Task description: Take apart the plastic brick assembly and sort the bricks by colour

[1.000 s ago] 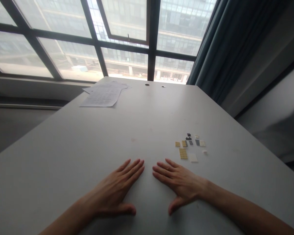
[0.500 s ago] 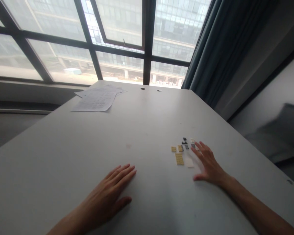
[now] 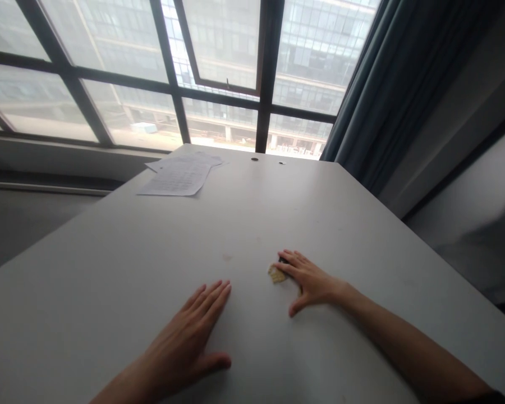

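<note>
Several small pieces lie bunched together on the white table. Yellow pieces (image 3: 276,274) show at the left of the bunch, and a black piece (image 3: 283,260) shows by my right fingertips. My right hand (image 3: 313,280) rests over the bunch with its fingers spread and the thumb apart, hiding the other pieces. On the bare tabletop to the left, my left hand (image 3: 189,336) lies flat with the thumb stretched out, holding nothing.
Printed paper sheets (image 3: 179,177) lie at the table's far left. The white table (image 3: 252,219) reaches to large windows. Two small round holes are near its far edge. A dark curtain (image 3: 370,101) hangs at the right.
My right hand has moved left, and the small pieces have shifted left with it into a tighter bunch. My left hand has stayed nearly in place, its thumb slightly lower. The view has shifted a little.
</note>
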